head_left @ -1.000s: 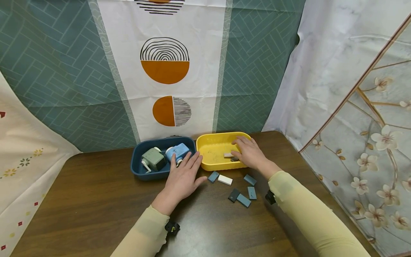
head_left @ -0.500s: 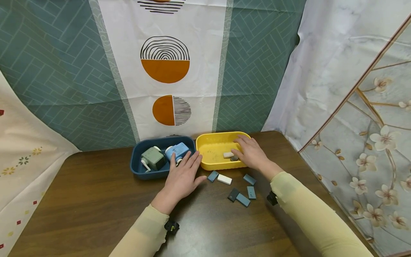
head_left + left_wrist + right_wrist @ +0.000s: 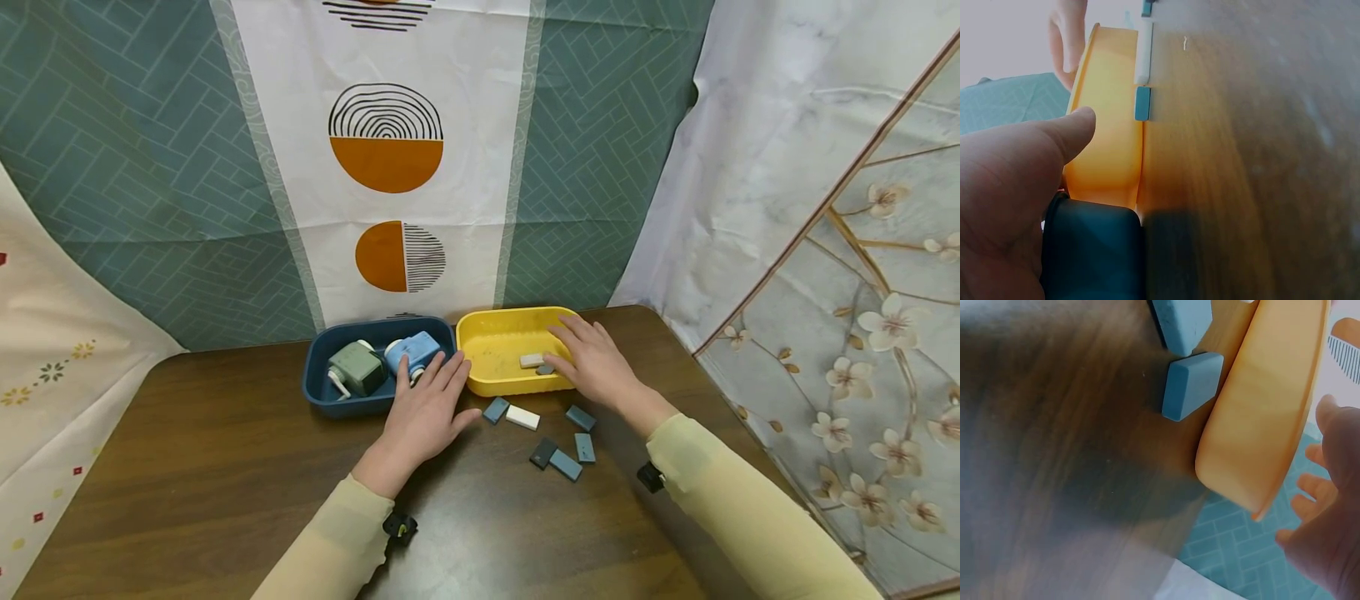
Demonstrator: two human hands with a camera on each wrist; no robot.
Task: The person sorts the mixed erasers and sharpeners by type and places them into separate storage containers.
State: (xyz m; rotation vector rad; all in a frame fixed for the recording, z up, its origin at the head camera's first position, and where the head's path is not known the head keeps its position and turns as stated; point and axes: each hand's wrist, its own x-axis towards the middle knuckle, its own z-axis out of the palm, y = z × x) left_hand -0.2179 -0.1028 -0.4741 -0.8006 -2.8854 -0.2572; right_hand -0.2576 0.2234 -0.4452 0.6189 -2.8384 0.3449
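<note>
My left hand [image 3: 425, 417] lies with straight fingers over the front right rim of the dark blue tray [image 3: 318, 402], its thumb pointing toward the yellow tray [image 3: 480, 389]. Above the right end of that yellow tray is my right hand [image 3: 596, 362], fingers spread and holding nothing. Near its thumb, a white block [image 3: 532, 361] and a dark grey block [image 3: 545, 370] lie on the tray floor. In the right wrist view, the right hand [image 3: 1335, 500] hovers beside the yellow wall. The left thumb [image 3: 1079, 131] shows in front of that wall in the left wrist view.
On the wooden table in front of the yellow tray lie another white block [image 3: 522, 417], a black block [image 3: 543, 453] and several blue-grey blocks [image 3: 566, 465]. The blue tray holds a green boxy object [image 3: 358, 367] and a light blue one [image 3: 412, 350]. Patterned cloth [image 3: 585, 167] hangs behind.
My right hand has lifted and drawn slightly back to the right, so the dark grey block in the yellow tray shows more. My left hand has stayed put.
</note>
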